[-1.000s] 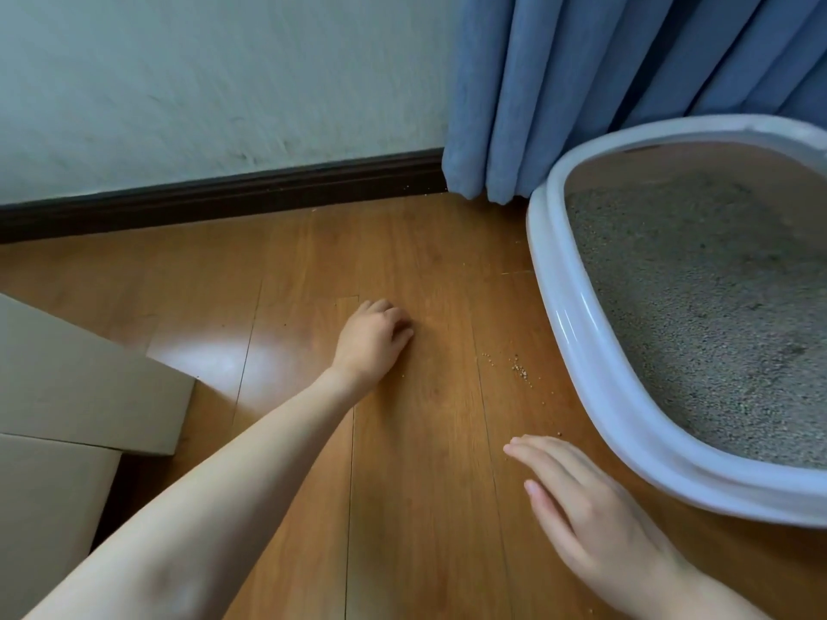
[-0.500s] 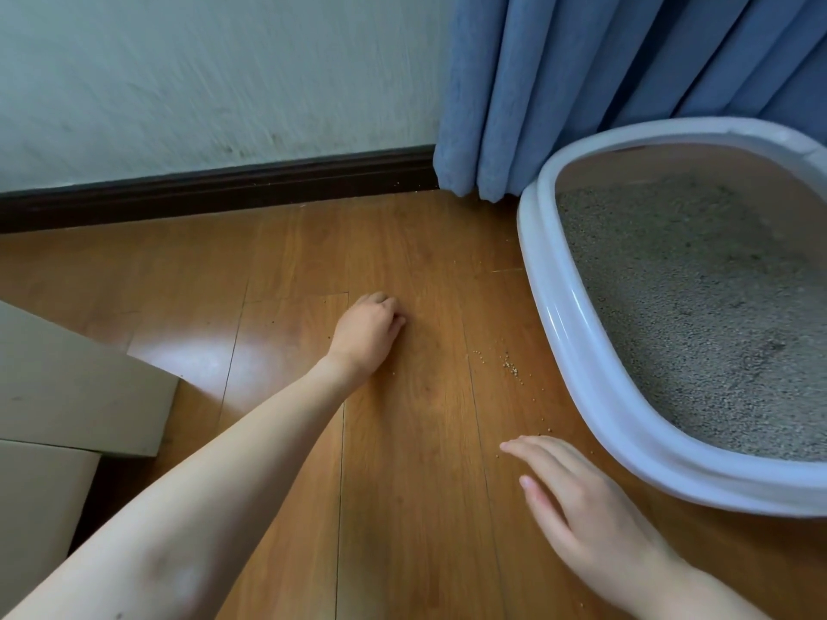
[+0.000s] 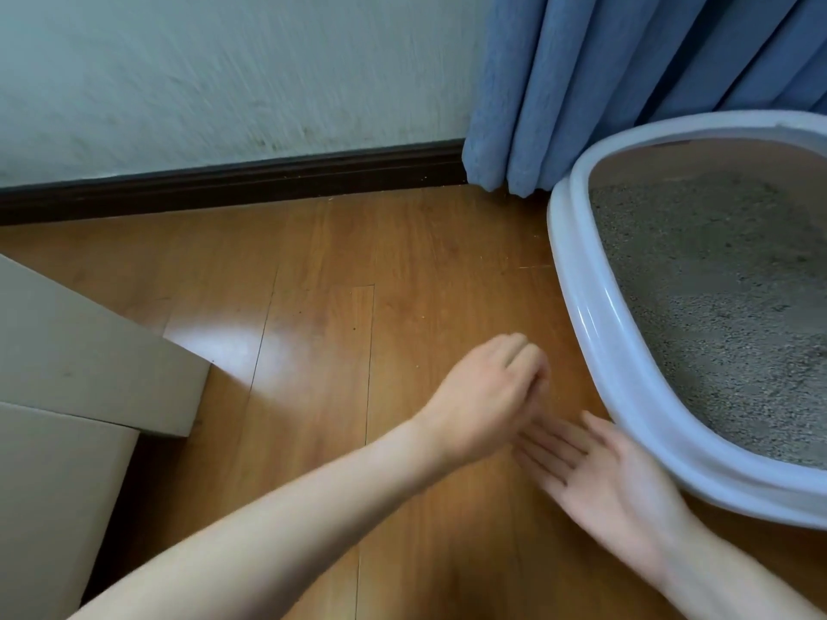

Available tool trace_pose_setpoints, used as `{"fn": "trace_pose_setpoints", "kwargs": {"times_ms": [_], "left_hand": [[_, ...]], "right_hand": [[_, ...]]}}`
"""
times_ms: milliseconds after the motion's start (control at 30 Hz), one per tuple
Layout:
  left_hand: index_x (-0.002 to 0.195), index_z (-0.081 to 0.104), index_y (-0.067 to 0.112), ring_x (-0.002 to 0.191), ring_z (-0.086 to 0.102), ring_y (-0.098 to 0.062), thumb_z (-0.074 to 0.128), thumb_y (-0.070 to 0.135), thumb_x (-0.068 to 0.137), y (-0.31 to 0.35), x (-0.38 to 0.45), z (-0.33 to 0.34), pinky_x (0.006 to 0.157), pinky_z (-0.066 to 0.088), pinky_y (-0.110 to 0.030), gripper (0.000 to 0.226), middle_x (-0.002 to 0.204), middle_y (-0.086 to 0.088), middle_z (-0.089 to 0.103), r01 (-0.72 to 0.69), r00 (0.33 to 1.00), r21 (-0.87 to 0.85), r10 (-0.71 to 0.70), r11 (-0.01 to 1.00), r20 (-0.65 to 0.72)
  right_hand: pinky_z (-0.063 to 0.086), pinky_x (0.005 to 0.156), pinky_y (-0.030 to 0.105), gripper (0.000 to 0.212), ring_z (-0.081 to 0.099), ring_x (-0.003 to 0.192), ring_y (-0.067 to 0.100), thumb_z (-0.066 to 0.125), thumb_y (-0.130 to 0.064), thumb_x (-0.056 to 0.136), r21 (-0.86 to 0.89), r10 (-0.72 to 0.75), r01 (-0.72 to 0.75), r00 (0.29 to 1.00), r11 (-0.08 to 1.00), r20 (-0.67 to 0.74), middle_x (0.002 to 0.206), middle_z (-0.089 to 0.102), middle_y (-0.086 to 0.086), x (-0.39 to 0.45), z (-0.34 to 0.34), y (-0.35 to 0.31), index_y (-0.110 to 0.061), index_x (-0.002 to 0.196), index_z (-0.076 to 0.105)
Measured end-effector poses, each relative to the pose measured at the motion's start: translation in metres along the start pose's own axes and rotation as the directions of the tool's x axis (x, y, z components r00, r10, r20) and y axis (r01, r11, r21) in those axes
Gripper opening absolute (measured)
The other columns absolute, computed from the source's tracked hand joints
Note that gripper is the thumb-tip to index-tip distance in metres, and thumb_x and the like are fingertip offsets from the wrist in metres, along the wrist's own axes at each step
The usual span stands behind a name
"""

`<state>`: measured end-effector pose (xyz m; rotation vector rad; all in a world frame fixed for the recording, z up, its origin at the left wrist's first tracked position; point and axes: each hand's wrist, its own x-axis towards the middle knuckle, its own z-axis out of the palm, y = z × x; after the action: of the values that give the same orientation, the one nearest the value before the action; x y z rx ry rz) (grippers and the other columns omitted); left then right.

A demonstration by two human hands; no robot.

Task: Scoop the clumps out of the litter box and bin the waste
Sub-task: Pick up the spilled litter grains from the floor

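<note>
- The litter box (image 3: 595,333), pale lavender-white plastic with a broad rounded rim, sits on the wooden floor (image 3: 402,261) at the right of the head view. Its far end runs out of view.
- Grey granular litter (image 3: 716,306) fills the inside. The surface looks fairly even, and I cannot pick out single clumps.
- The left hand (image 3: 488,396) reaches across the floor from the lower left, back of the hand up. Its fingers curl downward with the tips bunched together. The hand is blurred, so I cannot tell whether anything is pinched in them.
- The right hand (image 3: 599,476) lies palm up just beside the near rim of the box. Its fingers are straight and spread slightly apart, and nothing lies in the palm that I can make out.
- The left hand's curled fingertips sit directly over the right hand's fingertips. Whether they touch is unclear.
- Both hands are outside the box, over bare floor near its left rim.
- A blue curtain (image 3: 626,82) hangs behind the box, its hem at the floor beside the box's far left corner.
- A dark skirting board (image 3: 223,185) runs along the foot of a pale wall (image 3: 179,73).
- A beige cardboard box (image 3: 67,373) stands at the left edge, well apart from the hands.
</note>
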<state>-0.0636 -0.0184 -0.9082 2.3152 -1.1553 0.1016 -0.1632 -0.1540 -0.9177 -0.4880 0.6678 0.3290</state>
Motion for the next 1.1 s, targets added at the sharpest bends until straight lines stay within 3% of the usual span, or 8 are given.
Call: {"fn": "trace_pose_setpoints", "kwargs": {"times_ms": [100,300,400,567,700,800,1000,1100], "left_hand": [[0.086,0.058,0.007,0.073,0.044,-0.022,0.054,0.013,0.092,0.029,-0.017,0.013,0.064,0.032,-0.032,0.009,0.083,-0.006,0.053,-0.196,0.977,0.087,0.186,0.977,0.108],[0.089,0.069,0.010,0.075,0.044,-0.020,0.052,0.020,0.097,0.023,-0.020,0.000,0.064,0.031,-0.031,0.021,0.081,-0.004,0.056,-0.245,0.969,0.057,0.245,0.968,0.020],[0.090,0.068,0.008,0.076,0.050,-0.020,0.060,0.017,0.092,-0.009,-0.033,-0.007,0.067,0.040,-0.030,0.012,0.082,-0.003,0.057,0.003,0.991,-0.049,-0.009,0.999,-0.131],[0.092,0.070,0.014,0.083,0.054,-0.022,0.064,0.022,0.088,-0.089,-0.072,-0.006,0.069,0.048,-0.034,0.011,0.086,0.002,0.060,0.528,0.848,0.148,-0.511,0.836,-0.140],[0.097,0.072,0.014,0.084,0.054,-0.020,0.066,0.025,0.086,-0.098,-0.078,0.000,0.069,0.049,-0.033,0.016,0.086,0.002,0.060,0.541,0.841,0.143,-0.534,0.829,-0.085],[0.095,0.073,0.013,0.082,0.054,-0.020,0.066,0.023,0.087,-0.097,-0.073,0.004,0.070,0.048,-0.032,0.014,0.086,0.002,0.062,0.524,0.852,0.120,-0.515,0.843,-0.094],[0.079,0.067,0.009,0.074,0.053,-0.022,0.050,0.021,0.090,-0.102,-0.065,0.010,0.062,0.049,-0.038,0.023,0.078,-0.003,0.059,0.390,0.920,0.220,-0.386,0.894,-0.062],[0.089,0.067,0.009,0.084,0.053,-0.021,0.056,0.020,0.092,-0.119,-0.066,0.002,0.072,0.049,-0.037,0.016,0.088,-0.003,0.059,0.571,0.818,0.095,-0.555,0.815,-0.151]], "right_hand": [[0.054,0.080,0.039,0.046,0.068,0.088,0.027,0.083,-0.020,0.057,0.151,0.037,-0.041,0.999,0.988,0.028,0.093,0.069,0.016,0.003,0.007,-0.004,-0.004,0.099,0.073],[0.058,0.064,0.028,0.064,0.068,0.074,0.019,0.095,-0.008,0.035,0.194,0.084,-0.097,0.994,0.976,0.076,0.086,0.067,0.011,0.006,0.008,-0.005,-0.001,0.095,0.075],[0.060,0.072,0.041,0.044,0.070,0.094,0.031,0.076,-0.012,0.057,0.177,0.088,-0.096,0.995,0.980,0.054,0.105,0.070,0.021,0.006,0.016,-0.005,0.006,0.097,0.073],[0.058,0.079,0.044,0.040,0.067,0.104,0.035,0.048,-0.019,0.087,0.172,0.125,-0.126,0.992,0.977,0.015,0.115,0.066,0.025,0.004,0.012,-0.001,0.011,0.100,0.071],[0.056,0.082,0.047,0.039,0.066,0.105,0.037,0.071,-0.014,0.074,0.159,0.161,-0.163,0.987,0.974,0.024,0.116,0.064,0.026,0.003,0.010,0.002,0.013,0.102,0.069],[0.056,0.083,0.049,0.079,0.063,0.109,0.039,0.092,-0.001,0.035,0.161,0.167,-0.173,0.985,0.972,0.050,0.119,0.063,0.028,0.005,0.004,0.004,0.014,0.107,0.066],[0.058,0.079,0.050,0.083,0.063,0.108,0.040,0.092,0.001,0.031,0.149,0.172,-0.176,0.984,0.973,0.041,0.119,0.062,0.028,0.006,0.000,0.007,0.015,0.108,0.065],[0.058,0.079,0.049,0.083,0.063,0.108,0.040,0.092,0.000,0.031,0.138,0.170,-0.173,0.985,0.975,0.029,0.119,0.062,0.029,0.005,0.000,0.008,0.015,0.108,0.065]]}}
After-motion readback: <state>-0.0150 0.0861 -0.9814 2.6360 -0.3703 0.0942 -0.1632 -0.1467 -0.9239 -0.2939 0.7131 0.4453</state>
